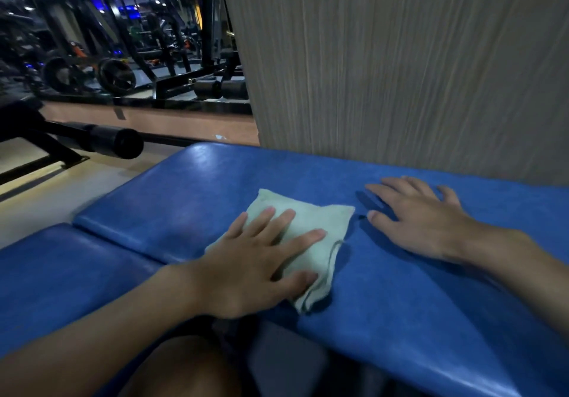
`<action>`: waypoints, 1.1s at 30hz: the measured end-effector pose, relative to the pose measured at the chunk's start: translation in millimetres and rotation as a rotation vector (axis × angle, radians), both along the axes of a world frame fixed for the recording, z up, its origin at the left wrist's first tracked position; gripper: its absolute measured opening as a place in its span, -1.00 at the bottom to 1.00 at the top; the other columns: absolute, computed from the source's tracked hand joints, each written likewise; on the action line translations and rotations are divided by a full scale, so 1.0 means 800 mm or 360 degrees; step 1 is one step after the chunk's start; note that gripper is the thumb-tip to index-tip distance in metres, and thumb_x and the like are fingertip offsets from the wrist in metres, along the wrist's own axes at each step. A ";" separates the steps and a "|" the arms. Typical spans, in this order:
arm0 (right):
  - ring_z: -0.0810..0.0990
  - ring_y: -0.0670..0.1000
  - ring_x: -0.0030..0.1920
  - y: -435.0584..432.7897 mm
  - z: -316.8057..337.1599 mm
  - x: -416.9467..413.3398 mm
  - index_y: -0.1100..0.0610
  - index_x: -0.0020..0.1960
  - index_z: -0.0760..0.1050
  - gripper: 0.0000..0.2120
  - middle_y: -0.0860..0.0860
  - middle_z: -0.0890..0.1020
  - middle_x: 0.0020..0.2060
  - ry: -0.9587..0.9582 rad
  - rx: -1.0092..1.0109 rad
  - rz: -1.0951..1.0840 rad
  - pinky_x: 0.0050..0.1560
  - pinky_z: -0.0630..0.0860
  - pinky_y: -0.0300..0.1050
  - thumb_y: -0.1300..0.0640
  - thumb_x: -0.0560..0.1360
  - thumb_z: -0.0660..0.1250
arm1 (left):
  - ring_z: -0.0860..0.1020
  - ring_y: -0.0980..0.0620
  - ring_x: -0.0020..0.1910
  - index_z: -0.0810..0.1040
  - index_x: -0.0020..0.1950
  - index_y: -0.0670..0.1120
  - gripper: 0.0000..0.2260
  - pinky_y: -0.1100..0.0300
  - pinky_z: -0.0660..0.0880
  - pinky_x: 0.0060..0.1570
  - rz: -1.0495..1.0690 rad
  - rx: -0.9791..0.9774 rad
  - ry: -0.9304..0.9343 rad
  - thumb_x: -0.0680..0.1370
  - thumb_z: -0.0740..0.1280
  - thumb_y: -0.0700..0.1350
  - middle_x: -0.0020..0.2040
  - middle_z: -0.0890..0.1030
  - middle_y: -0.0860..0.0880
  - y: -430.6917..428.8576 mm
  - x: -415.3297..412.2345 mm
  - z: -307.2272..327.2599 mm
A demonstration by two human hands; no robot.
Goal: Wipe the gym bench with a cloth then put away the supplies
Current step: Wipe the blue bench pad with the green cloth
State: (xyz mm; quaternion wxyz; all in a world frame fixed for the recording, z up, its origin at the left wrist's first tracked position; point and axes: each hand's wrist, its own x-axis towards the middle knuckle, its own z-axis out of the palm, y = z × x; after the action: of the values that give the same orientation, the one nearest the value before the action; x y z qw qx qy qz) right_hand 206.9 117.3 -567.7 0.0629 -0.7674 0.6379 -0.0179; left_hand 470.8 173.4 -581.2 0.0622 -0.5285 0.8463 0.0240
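A blue padded gym bench (172, 199) runs across the lower half of the view, with a seam between two pads at the left. A folded pale green cloth (320, 221) lies on the pad near the middle. My left hand (255, 261) presses flat on the cloth with fingers spread, covering its near left part. To the right of the cloth, my right hand (421, 221) rests flat on the bare pad, fingers apart, holding nothing.
A grey wood-grain panel (400, 57) stands right behind the bench. At the left a black padded roller bar (117, 142) juts toward the bench above the pale floor. A mirror shows dark racks and weight plates (115, 76). My knee (181, 369) is below the bench edge.
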 end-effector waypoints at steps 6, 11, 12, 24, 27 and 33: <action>-0.18 -0.03 0.58 -0.010 -0.026 0.018 -0.19 0.59 -0.10 -0.40 -0.13 -0.10 0.60 0.0009 0.0046 0.0000 0.51 -0.20 0.23 -0.29 0.57 -0.20 | -0.30 0.02 0.58 -0.37 0.35 0.58 -0.44 -0.11 -0.28 0.52 0.0028 0.0056 -0.0003 0.36 -0.29 0.51 0.62 -0.23 0.08 -0.017 0.002 0.002; -0.20 -0.03 0.58 -0.011 -0.029 0.018 -0.18 0.59 -0.13 -0.38 -0.13 -0.13 0.60 0.0035 0.0024 -0.0002 0.52 -0.21 0.23 -0.28 0.56 -0.24 | -0.19 -0.06 0.60 -0.17 0.49 0.48 -0.47 -0.19 -0.23 0.51 0.0089 0.0013 0.0012 0.55 -0.09 0.43 0.64 -0.14 0.03 -0.129 -0.019 -0.009; -0.21 -0.03 0.58 -0.011 -0.029 0.018 -0.18 0.59 -0.13 -0.38 -0.13 -0.13 0.60 0.0033 0.0019 -0.0003 0.52 -0.21 0.23 -0.28 0.56 -0.24 | -0.19 -0.06 0.60 -0.15 0.49 0.48 -0.47 -0.21 -0.22 0.50 0.0113 0.0027 0.0024 0.54 -0.09 0.43 0.64 -0.13 0.03 -0.157 -0.025 -0.009; -0.19 -0.04 0.57 -0.011 -0.028 0.017 -0.21 0.58 -0.12 -0.38 -0.15 -0.10 0.59 0.0019 0.0020 -0.0008 0.52 -0.20 0.20 -0.30 0.54 -0.24 | -0.17 -0.08 0.60 -0.18 0.49 0.47 -0.48 -0.20 -0.22 0.50 0.0211 0.0041 0.0027 0.55 -0.12 0.43 0.64 -0.13 0.02 -0.205 -0.033 -0.011; -0.17 -0.04 0.58 -0.009 -0.027 0.018 -0.21 0.58 -0.10 -0.38 -0.14 -0.08 0.59 0.0007 0.0023 -0.0013 0.52 -0.19 0.21 -0.30 0.54 -0.22 | -0.19 -0.06 0.60 -0.23 0.47 0.49 -0.40 -0.16 -0.22 0.51 0.0125 0.0009 -0.0015 0.44 -0.22 0.51 0.64 -0.13 0.01 -0.132 -0.004 -0.011; -0.11 0.00 0.58 -0.012 -0.016 0.024 -0.17 0.57 0.01 -0.43 -0.10 0.00 0.59 0.0047 -0.0013 -0.0007 0.50 -0.18 0.27 -0.26 0.59 -0.11 | -0.34 0.06 0.57 -0.40 0.34 0.58 -0.38 -0.03 -0.29 0.52 0.0061 -0.0006 -0.0009 0.27 -0.46 0.56 0.62 -0.25 0.11 0.001 0.048 0.001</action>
State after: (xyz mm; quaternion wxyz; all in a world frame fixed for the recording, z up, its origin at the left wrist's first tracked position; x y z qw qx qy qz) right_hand 225.7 108.1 -580.2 0.0503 -0.7664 0.6403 -0.0093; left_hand 509.5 174.5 -580.2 0.0630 -0.5447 0.8360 0.0221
